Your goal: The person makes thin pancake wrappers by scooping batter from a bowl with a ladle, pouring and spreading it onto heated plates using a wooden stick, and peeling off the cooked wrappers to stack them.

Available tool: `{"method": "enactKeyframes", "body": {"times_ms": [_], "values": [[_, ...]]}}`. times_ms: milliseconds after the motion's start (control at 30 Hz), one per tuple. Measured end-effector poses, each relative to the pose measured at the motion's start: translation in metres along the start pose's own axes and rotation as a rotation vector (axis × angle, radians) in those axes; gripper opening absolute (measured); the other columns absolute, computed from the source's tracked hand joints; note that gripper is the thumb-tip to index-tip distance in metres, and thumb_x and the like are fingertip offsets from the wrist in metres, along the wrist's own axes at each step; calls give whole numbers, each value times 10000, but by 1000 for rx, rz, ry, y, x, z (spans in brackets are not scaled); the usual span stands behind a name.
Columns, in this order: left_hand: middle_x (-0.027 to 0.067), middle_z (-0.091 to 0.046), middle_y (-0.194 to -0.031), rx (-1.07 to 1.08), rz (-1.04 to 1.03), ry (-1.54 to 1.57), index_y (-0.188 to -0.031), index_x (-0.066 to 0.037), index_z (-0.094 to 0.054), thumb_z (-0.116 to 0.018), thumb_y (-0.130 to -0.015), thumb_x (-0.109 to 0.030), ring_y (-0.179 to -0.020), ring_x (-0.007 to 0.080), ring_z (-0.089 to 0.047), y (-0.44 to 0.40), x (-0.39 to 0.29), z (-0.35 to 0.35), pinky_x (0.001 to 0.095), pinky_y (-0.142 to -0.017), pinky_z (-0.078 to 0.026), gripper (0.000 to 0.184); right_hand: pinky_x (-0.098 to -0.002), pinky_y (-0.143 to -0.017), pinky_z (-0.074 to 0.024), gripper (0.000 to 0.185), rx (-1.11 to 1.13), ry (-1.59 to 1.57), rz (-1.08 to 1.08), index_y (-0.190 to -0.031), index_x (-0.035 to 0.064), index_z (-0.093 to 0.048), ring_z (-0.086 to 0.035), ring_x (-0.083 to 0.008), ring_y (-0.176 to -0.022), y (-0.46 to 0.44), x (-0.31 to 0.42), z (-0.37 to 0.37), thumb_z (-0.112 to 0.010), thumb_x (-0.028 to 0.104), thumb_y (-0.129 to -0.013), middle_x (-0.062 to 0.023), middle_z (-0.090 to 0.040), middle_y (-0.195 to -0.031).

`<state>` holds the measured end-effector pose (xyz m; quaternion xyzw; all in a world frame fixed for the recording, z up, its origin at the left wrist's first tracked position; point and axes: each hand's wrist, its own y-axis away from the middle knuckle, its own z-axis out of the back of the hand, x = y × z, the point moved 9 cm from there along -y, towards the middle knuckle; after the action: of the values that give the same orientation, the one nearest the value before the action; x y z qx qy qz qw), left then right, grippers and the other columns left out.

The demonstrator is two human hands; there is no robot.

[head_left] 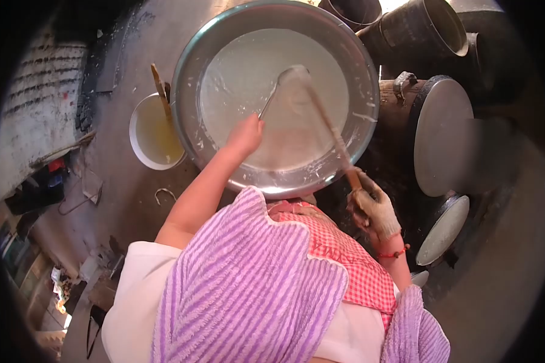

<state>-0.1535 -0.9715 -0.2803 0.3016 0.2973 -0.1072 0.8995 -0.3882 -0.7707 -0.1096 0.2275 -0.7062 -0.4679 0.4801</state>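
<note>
- Basin (pixel 188 91), wide, round, metal; upper centre of the frame, directly in front of the person. What it stands on cannot be made out.
- Contents: pale, cloudy liquid (pixel 236 78), with whitish smears on the inner wall. Likely heavy as filled, and apt to slop if tipped; best held by the rim at two opposite sides, kept level.
- Left hand (pixel 245 136), bare: closed around a thin metal handle (pixel 269 103), over the near left part of the basin. The handle looks stiff and light, its narrow shaft probably slick when wet; a firm grip at the near end suits it.
- Right hand (pixel 374 209), in what looks like a soiled pale glove: fingers wrapped about the brown end of a long wooden stick (pixel 327 118), just outside the near right rim. The stick is presumably rigid, with modest weight; the coated length may be slippery, the brown end surer.
- Hands apart from each other; the far ends of handle and stick converge near the basin's middle, blurred. Whether they touch cannot be told.
- Bowl (pixel 133 130), white-rimmed, yellowish liquid inside, just left of the basin; a slim wooden piece (pixel 159 85) leans at its far side. Likely easily tipped; steady it by the rim.
- Round grey lid (pixel 442 139), right of the frame, tilted up; probably stiff, to be taken at opposite edges.
</note>
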Motion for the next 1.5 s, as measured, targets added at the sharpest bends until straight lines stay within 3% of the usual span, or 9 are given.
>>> {"method": "enactKeyframes", "body": {"times_ms": [200, 333, 400, 700, 800, 900, 1033, 1367, 1500], "values": [[240, -640, -792, 141, 106, 49, -967, 23, -554, -496, -963, -252, -719, 418, -633, -13, 8, -24, 528, -661, -494, 281, -183, -486, -403, 478, -27, 460, 112, -1406, 105, -489, -507, -27, -661, -33, -15, 0, -573, 102, -936, 5, -658, -1072], [13, -456, -595, 396, 518, 1111, -956, -29, -511, -502, -987, -240, -427, 146, -438, 37, -29, -83, 338, -402, -402, 213, -400, -652, -539, 451, -40, 946, 764, -1348, 164, -532, -662, -272, -778, -53, -35, 18, -611, 147, -904, -115, -660, -1055], [-85, -334, -558, 467, 623, 1494, -964, -54, -497, -489, -1007, -241, -374, 31, -303, 74, -76, -88, 231, -338, -318, 193, -461, -697, -546, 395, -86, 1303, 647, -1283, 207, -561, -651, -368, -811, -40, -42, 39, -610, 209, -891, -177, -624, -996], [-70, -315, -556, 297, -27, 1755, -1038, -27, -530, -476, -1001, -222, -353, 42, -310, 236, -262, 20, 225, -280, -295, 206, -418, -704, -523, 571, -134, 1122, 1253, -1397, 285, -489, -623, -362, -812, 135, 23, 69, -630, 112, -871, -160, -592, -904], [-59, -319, -579, 354, -285, 1829, -1103, -5, -539, -424, -1034, -203, -376, 49, -320, 297, -344, 86, 227, -306, -297, 240, -320, -655, -518, 536, 234, 653, 1518, -1418, 116, -466, -632, -218, -746, 172, 65, 65, -606, 92, -902, -75, -655, -960], [-51, -340, -610, 317, -445, 1769, -1156, 15, -526, -427, -1037, -213, -396, 52, -329, 326, -383, 137, 218, -334, -296, 276, -242, -483, -476, 487, 522, 262, 944, -1406, 111, -488, -599, -101, -595, 211, 99, 64, -592, 137, -931, -35, -659, -908], [-40, -369, -657, 409, -639, 1497, -1238, 36, -488, -419, -1040, -215, -432, 47, -345, 325, -386, 164, 203, -367, -304, 327, -227, -435, -485, 572, 883, -114, 913, -1451, 149, -396, -614, -149, -523, 199, 108, 59, -622, 214, -930, -176, -670, -962], [11, -414, -694, 827, 497, 2391, -1316, 149, -332, -263, -1067, -239, -512, 129, -423, 260, -254, 62, 289, -488, -431, 466, -242, -396, -465, 686, 706, -161, 171, -1464, 72, -332, -601, -152, -500, 25, -55, 112, -678, 226, -892, -206, -669, -925], [25, -407, -686, 952, 511, 2298, -1373, 150, -272, -247, -1066, -236, -509, 139, -432, 238, -285, 71, 303, -490, -425, 495, -244, -410, -494, 678, 577, -258, 129, -1444, 65, -362, -638, -159, -531, 55, -95, 184, -700, 189, -870, -201, -688, -891]]}}
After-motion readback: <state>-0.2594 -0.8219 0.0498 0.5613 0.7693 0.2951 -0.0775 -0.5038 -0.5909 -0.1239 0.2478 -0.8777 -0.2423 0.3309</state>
